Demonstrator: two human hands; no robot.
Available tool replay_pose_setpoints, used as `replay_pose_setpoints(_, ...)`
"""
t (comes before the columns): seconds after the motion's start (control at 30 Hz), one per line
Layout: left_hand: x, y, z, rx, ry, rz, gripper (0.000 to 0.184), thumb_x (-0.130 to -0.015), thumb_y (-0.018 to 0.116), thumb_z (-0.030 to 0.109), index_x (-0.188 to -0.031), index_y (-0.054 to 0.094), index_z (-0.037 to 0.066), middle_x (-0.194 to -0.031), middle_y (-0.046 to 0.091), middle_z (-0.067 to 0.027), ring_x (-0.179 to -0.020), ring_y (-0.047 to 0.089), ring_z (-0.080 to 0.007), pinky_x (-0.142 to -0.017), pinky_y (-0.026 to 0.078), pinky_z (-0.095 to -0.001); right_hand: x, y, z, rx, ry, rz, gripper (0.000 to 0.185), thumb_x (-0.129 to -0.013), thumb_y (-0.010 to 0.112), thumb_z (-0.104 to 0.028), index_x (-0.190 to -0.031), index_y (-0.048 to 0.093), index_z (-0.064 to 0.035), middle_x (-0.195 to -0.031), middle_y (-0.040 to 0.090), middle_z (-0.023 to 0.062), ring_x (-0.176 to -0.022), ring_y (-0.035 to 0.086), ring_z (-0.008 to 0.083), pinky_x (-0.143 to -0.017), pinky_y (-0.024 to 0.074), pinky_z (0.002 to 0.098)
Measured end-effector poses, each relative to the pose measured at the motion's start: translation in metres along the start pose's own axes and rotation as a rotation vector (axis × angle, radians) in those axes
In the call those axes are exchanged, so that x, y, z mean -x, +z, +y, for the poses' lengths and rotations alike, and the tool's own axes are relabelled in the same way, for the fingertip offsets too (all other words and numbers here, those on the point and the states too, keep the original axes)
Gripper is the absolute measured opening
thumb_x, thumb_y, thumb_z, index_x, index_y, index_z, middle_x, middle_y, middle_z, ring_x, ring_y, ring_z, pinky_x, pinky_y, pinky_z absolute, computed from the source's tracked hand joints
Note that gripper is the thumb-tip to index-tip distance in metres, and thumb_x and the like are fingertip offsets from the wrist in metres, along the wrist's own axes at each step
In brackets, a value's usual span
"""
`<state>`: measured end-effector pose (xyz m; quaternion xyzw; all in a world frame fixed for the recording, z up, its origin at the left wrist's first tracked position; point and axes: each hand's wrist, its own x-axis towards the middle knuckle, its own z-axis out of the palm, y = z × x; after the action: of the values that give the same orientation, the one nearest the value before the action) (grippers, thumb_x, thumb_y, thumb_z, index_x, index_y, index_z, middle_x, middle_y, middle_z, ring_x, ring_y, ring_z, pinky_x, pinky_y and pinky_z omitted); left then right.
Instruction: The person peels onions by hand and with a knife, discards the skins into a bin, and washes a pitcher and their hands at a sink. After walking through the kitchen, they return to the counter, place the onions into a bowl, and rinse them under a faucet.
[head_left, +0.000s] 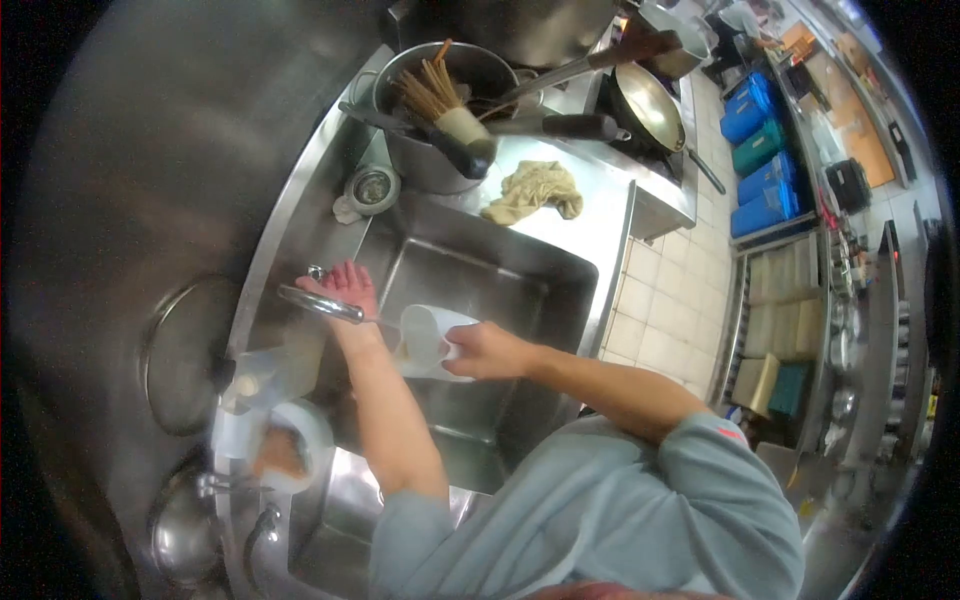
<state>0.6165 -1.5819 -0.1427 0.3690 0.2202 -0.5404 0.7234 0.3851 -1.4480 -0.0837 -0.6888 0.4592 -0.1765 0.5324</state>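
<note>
Over the sink (520,300), my right hand (490,350) grips a white plastic container (425,340) by its side, with its mouth tilted toward the faucet. A thin stream seems to run from the curved chrome faucet (322,301) toward the container. My left hand (348,285) is behind the faucet spout, fingers stretched out, close to a small chrome tap knob (317,272). Whether it touches the knob I cannot tell. The spout crosses in front of my left palm and hides part of it.
A large pot (430,160) stands behind the sink, with a bundle of sticks and handled tools. Next to it lies a crumpled cloth (537,191). A frying pan (648,105) sits on the stove. At lower left is a white tub (313,440) with brownish contents.
</note>
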Motion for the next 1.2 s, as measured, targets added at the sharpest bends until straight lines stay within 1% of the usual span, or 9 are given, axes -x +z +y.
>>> replay_pose_setpoints(0.1, -0.030, -0.033, 0.004, 0.051, -0.005, -0.390, 0.039, -0.095, 0.067, 0.037, -0.116, 0.055, 0.006, -0.106, 0.065, -0.0114, -0.112, 0.062, -0.0299, -0.096, 0.048, -0.0469, 0.026, -0.023, -0.007, -0.138, 0.059, 0.017, 0.032, -0.088, 0.072, -0.025, -0.106, 0.065, 0.0006, -0.078, 0.068, 0.0160, -0.071, 0.067, 0.0223, -0.065, 0.0535, 0.0370)
replay_pose_setpoints(0.17, -0.050, -0.045, 0.004, 0.084, 0.012, -0.422, 0.037, -0.096, 0.066, 0.035, -0.117, 0.055, 0.006, -0.107, 0.066, -0.0114, -0.112, 0.063, -0.0302, -0.097, 0.048, -0.0478, 0.050, -0.037, -0.015, -0.215, -0.025, 0.087, 0.026, -0.090, 0.071, -0.018, -0.108, 0.065, 0.0001, -0.080, 0.066, 0.0085, -0.071, 0.058, 0.0103, -0.062, 0.0493, 0.0294)
replay_pose_setpoints(0.27, -0.077, -0.049, 0.003, 0.094, 0.042, -0.453, 0.040, -0.096, 0.065, 0.037, -0.122, 0.055, 0.008, -0.118, 0.066, -0.0097, -0.116, 0.061, -0.0287, -0.100, 0.048, -0.0481, 0.090, -0.066, -0.022, -0.174, -0.169, 0.140, 0.025, -0.090, 0.071, -0.016, -0.109, 0.065, -0.0003, -0.085, 0.068, 0.0074, -0.074, 0.060, 0.0101, -0.063, 0.0502, 0.0284)
replay_pose_setpoints(0.33, -0.079, -0.035, 0.005, -0.035, 0.103, -0.122, 0.060, -0.093, 0.064, 0.048, -0.135, 0.049, 0.007, -0.138, 0.056, -0.0101, -0.128, 0.054, -0.0275, -0.106, 0.044, -0.0482, 0.126, -0.091, -0.032, -0.177, -0.219, 0.194, 0.025, -0.090, 0.072, -0.015, -0.110, 0.066, -0.0007, -0.088, 0.068, 0.0060, -0.076, 0.060, 0.0092, -0.063, 0.0500, 0.0277)
replay_pose_setpoints(0.53, -0.050, -0.018, -0.001, -0.357, 0.226, -0.069, 0.081, -0.090, 0.053, 0.069, -0.150, 0.035, 0.019, -0.153, 0.039, -0.0099, -0.139, 0.042, -0.0254, -0.114, 0.034, -0.0476, 0.238, -0.163, -0.044, -0.069, -0.260, 0.415, 0.019, -0.087, 0.072, -0.010, -0.103, 0.066, -0.0003, -0.082, 0.066, 0.0086, -0.071, 0.062, 0.0130, -0.062, 0.0502, 0.0282)
replay_pose_setpoints(0.8, -0.060, -0.091, -0.003, -0.837, 0.039, -0.071, 0.053, -0.097, 0.058, 0.054, -0.135, 0.051, 0.018, -0.140, 0.054, -0.0059, -0.129, 0.050, -0.0234, -0.108, 0.039, -0.0488, 0.362, -0.244, -0.010, 0.145, -0.178, 0.733, 0.025, -0.085, 0.074, -0.009, -0.106, 0.066, 0.0012, -0.080, 0.066, 0.0122, -0.068, 0.066, 0.0175, -0.060, 0.0526, 0.0307)
replay_pose_setpoints(0.87, -0.036, -0.122, -0.016, -0.959, -0.024, -0.212, 0.038, -0.097, 0.064, 0.043, -0.122, 0.057, 0.015, -0.114, 0.064, -0.0029, -0.106, 0.060, -0.0202, -0.093, 0.048, -0.0451, 0.381, -0.265, 0.009, 0.164, -0.151, 0.844, 0.027, -0.084, 0.075, -0.007, -0.108, 0.067, 0.0019, -0.081, 0.067, 0.0123, -0.069, 0.067, 0.0175, -0.061, 0.0527, 0.0304)
replay_pose_setpoints(1.0, 0.056, -0.160, -0.058, -1.059, 0.114, -0.038, 0.040, -0.096, 0.068, 0.025, -0.132, 0.058, 0.011, -0.088, 0.063, -0.0035, -0.074, 0.059, -0.0150, -0.068, 0.051, -0.0276, 0.415, -0.319, 0.042, 0.232, -0.156, 0.877, 0.027, -0.083, 0.075, -0.006, -0.107, 0.066, 0.0032, -0.078, 0.066, 0.0130, -0.067, 0.065, 0.0182, -0.059, 0.0512, 0.0306)
replay_pose_setpoints(1.2, 0.151, -0.256, -0.118, -1.500, 0.181, 0.112, 0.037, -0.093, 0.069, 0.025, -0.125, 0.065, 0.005, -0.087, 0.068, -0.0077, -0.075, 0.063, -0.0170, -0.069, 0.051, -0.0296, 0.453, -0.407, 0.095, 0.231, -0.141, 0.880, 0.022, -0.083, 0.075, -0.006, -0.101, 0.066, 0.0021, -0.078, 0.066, 0.0133, -0.066, 0.065, 0.0181, -0.058, 0.0505, 0.0308)
